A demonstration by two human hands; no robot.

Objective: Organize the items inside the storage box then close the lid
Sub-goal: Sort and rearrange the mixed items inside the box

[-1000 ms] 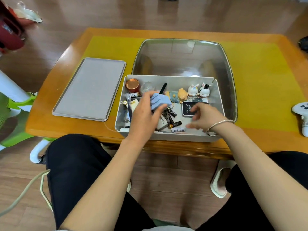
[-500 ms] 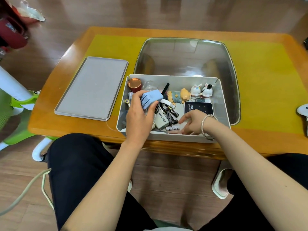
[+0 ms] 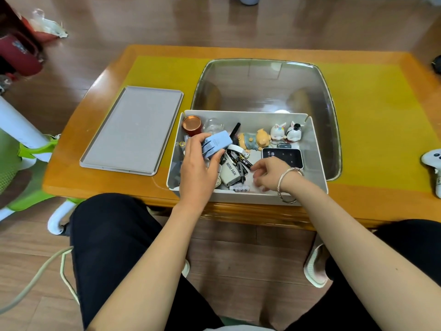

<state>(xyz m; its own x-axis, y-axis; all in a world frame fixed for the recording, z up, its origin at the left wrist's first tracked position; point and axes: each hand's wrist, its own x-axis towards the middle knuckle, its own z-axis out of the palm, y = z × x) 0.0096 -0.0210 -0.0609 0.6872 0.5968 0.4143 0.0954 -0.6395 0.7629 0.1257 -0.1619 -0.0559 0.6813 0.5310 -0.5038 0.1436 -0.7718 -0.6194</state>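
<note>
A grey storage box (image 3: 317, 149) stands open at the table's near edge. Inside lie a copper-topped jar (image 3: 191, 124), a pig figurine (image 3: 256, 139), two rabbit figurines (image 3: 286, 133), a black Wi-Fi device (image 3: 284, 156), a white mini fan (image 3: 230, 174) and loose batteries (image 3: 245, 161). My left hand (image 3: 199, 170) holds a pale blue box (image 3: 216, 143) above the box's left part. My right hand (image 3: 270, 174) reaches down among the batteries near the front wall, fingers curled; I cannot see whether it grips anything. The grey lid (image 3: 133, 130) lies flat to the left.
A clear curved cover (image 3: 265, 84) stands behind the box on the yellow mat (image 3: 372, 115). A white game controller (image 3: 435, 163) sits at the table's right edge. A green and white chair (image 3: 21, 154) is at the left. My knees are under the table's front edge.
My left hand has kept the pale blue box raised, shifting slightly left. My right hand dropped from over the black device into the box's front and now moves among the batteries.
</note>
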